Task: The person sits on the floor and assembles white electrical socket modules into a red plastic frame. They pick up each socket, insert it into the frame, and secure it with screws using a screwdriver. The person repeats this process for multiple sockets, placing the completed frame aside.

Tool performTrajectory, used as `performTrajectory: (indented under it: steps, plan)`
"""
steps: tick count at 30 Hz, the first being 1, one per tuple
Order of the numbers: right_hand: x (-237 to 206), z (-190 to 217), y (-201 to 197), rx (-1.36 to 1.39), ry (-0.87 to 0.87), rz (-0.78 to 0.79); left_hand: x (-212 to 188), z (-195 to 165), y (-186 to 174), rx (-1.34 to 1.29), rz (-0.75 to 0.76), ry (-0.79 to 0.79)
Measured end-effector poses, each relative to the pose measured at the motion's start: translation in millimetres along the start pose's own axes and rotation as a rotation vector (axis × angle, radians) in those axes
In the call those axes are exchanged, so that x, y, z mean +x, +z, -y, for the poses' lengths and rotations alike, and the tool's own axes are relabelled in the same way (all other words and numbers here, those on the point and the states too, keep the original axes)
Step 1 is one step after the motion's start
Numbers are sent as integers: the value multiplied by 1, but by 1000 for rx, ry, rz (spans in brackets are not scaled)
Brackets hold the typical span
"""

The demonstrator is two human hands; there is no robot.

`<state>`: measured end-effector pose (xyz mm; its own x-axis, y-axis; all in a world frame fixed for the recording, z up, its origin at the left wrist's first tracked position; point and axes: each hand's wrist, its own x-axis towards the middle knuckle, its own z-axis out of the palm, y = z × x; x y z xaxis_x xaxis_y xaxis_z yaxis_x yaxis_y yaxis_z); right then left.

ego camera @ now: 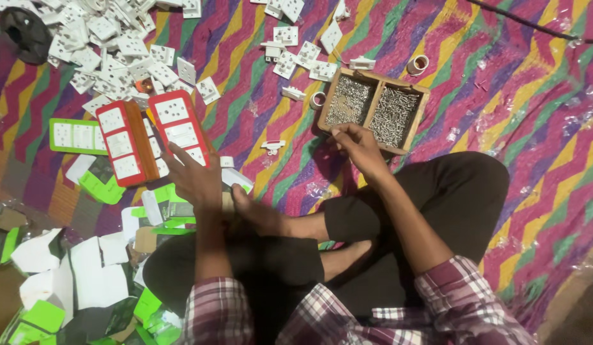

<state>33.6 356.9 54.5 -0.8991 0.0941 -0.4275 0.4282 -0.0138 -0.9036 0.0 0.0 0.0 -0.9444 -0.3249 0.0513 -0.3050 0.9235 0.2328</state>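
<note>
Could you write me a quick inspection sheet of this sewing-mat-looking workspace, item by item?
Surface: zigzag striped cloth.
Job's things: red-framed trays of white switch plates; two-part wooden box of screws.
Clutter: heap of white plastic switch parts; green and white cartons.
Grippers: left hand on tray edge; right hand at box, fingers pinched.
Cables: thin black cable.
Surroundings: black round spool.

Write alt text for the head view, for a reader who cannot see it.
A person sits cross-legged on a zigzag cloth, left hand on a red tray of white switch plates, right hand at the edge of a wooden box of screws. Loose white plates are heaped beyond the tray; green and white cartons lie at the left.
</note>
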Motion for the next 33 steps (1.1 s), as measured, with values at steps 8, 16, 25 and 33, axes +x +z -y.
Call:
performTrajectory:
  steps: [8,16,25,33]
  plan:
    - [44,-56,-14,-63,-94,-10,44,-16,51,-62,34,-28]
    - [85,-60,-33,-47,-118,-4,89,-33,59,77,68,-23]
    - [81,17,-124,-940,-402,-188,78,-75,66,26,132,-55]
    - [159,21,-244,-893,44,-228,63,-101,92,70,-107,46]
